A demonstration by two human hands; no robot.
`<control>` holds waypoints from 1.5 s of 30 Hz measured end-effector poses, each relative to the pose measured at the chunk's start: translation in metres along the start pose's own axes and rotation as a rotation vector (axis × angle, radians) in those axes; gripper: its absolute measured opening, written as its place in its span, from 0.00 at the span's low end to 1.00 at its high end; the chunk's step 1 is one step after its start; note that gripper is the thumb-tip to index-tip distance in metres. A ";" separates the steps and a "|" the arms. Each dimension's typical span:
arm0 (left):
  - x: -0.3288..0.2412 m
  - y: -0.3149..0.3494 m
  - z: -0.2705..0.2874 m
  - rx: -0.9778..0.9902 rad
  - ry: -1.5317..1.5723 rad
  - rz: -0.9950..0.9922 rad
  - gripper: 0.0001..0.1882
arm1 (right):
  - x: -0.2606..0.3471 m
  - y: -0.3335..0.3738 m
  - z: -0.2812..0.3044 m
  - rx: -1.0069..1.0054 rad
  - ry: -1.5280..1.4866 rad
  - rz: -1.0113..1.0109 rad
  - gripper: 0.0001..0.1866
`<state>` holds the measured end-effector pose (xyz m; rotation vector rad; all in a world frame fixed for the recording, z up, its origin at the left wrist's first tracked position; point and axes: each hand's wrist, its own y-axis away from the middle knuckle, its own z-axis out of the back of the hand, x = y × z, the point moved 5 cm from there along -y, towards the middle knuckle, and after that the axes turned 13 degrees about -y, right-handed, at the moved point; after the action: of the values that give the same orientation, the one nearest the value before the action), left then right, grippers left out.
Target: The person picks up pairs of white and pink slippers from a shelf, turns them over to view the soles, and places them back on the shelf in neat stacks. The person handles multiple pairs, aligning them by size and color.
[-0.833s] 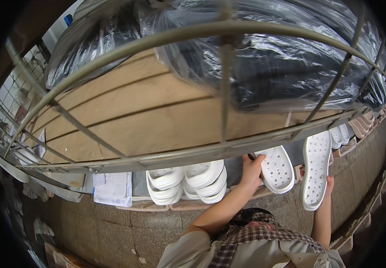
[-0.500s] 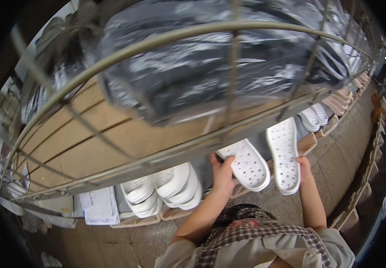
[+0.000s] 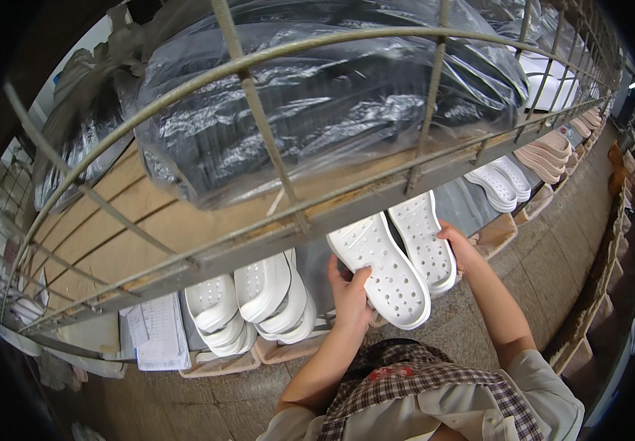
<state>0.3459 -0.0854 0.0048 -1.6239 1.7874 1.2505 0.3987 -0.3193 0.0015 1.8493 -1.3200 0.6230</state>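
Two white shoe soles dotted with holes are held side by side over the front edge of a grey bench. My left hand [image 3: 351,292] is closed on the nearer white sole [image 3: 389,283], its thumb lying on the top face. On the outer edge of the other white sole [image 3: 425,239], my right hand [image 3: 461,248] is closed. The left sole partly overlaps the right one. The far ends of both soles run under the rack's edge. To the left stand stacks of similar white soles [image 3: 277,294] on the bench.
A wire rack [image 3: 317,213] overhangs the bench, carrying dark goods in clear plastic bags [image 3: 317,110]. Printed sheets [image 3: 159,334] lie at the left. More white soles [image 3: 497,184] and beige soles [image 3: 545,156] line the bench to the right. Bins [image 3: 497,234] run below its edge.
My right hand has moved left and away from me with its sole, closing the gap between the two soles. The left hand has shifted slightly left. The whole view has shifted a little.
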 end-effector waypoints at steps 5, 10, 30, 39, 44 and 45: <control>0.011 0.034 -0.007 0.001 -0.005 -0.022 0.45 | -0.004 -0.017 0.015 -0.152 0.568 0.183 0.24; 0.026 0.080 0.001 0.008 -0.094 -0.067 0.43 | -0.001 -0.021 0.010 -0.136 1.135 0.615 0.20; -0.104 0.259 0.246 -0.538 -0.179 -0.538 0.50 | -0.063 0.015 -0.228 0.303 0.400 0.132 0.30; -0.209 0.177 0.355 -0.485 -0.164 -0.432 0.50 | -0.080 -0.014 -0.287 0.136 0.498 -0.001 0.22; -0.245 0.107 0.389 -0.426 -0.198 -0.303 0.38 | -0.071 0.010 -0.279 0.027 0.259 0.041 0.29; -0.248 0.095 0.395 -0.417 -0.208 -0.273 0.38 | -0.067 0.021 -0.275 0.019 0.229 0.069 0.31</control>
<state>0.2132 0.3707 0.0327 -1.7985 1.1869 1.6627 0.3676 -0.0627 0.1192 1.6963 -1.2333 0.8595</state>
